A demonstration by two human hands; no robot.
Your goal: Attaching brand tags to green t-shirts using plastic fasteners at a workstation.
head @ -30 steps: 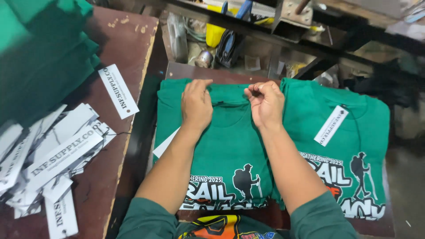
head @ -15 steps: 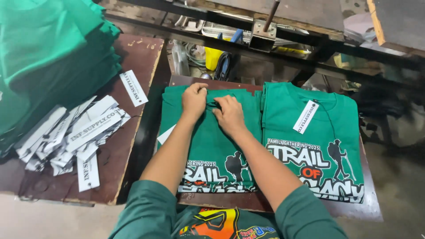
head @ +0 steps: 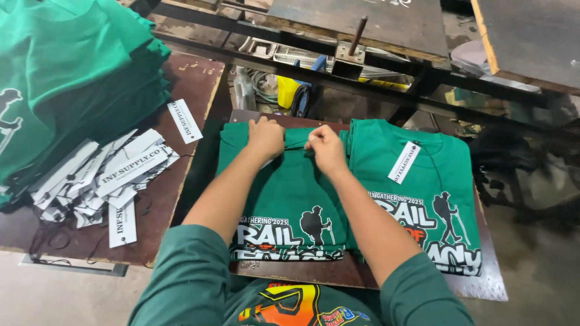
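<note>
Two stacks of folded green printed T-shirts lie side by side on a brown board. My left hand and my right hand are close together at the collar of the top shirt of the left stack, fingers pinched on the fabric there. The right stack carries a white paper hang tag near its collar. Whatever sits between my fingertips is hidden.
A pile of white paper hang tags with strings lies on the brown table at left, beside a tall stack of green shirts. Dark metal frame bars and boards run across the back.
My right hand has moved left from the middle toward my left hand, and both now meet at the left shirt's collar. The view has tilted slightly.
</note>
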